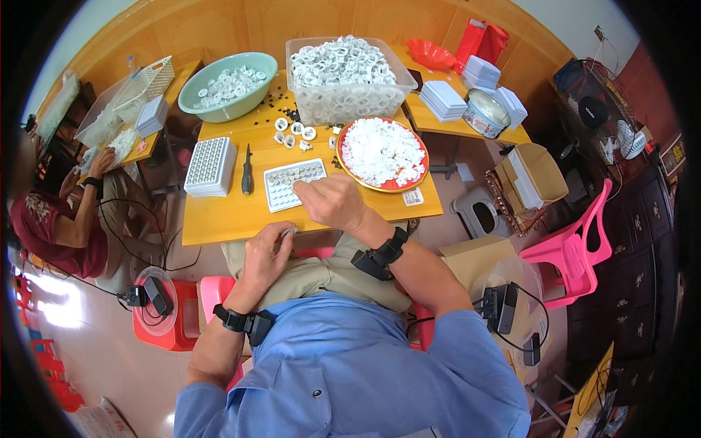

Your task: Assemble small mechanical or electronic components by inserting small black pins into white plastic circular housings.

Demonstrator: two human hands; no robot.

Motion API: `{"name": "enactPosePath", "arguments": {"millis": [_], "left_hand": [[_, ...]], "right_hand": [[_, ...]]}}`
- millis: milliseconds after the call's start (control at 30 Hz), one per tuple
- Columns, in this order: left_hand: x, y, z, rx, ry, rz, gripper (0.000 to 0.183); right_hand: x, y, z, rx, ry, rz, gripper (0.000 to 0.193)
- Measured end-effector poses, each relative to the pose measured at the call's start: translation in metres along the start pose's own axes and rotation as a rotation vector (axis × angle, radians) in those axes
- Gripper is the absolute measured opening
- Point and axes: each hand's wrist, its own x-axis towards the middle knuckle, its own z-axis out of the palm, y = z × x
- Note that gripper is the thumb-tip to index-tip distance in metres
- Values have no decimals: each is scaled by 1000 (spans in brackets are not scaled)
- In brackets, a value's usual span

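Pressing my right hand (332,202) curled over the white grid tray (292,184) on the yellow table (219,215); I can't tell if it pinches anything. My left hand (266,252), at the table edge, pinches a small white piece (287,234). Tray looks light, stiff plastic; best taken by its rim.
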Motion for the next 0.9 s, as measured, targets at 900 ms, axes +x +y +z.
{"name": "enactPosePath", "arguments": {"millis": [900], "left_hand": [[-9, -3, -6, -900, 71, -615, 16]], "right_hand": [[-23, 98, -40, 73, -440, 881, 12]]}}
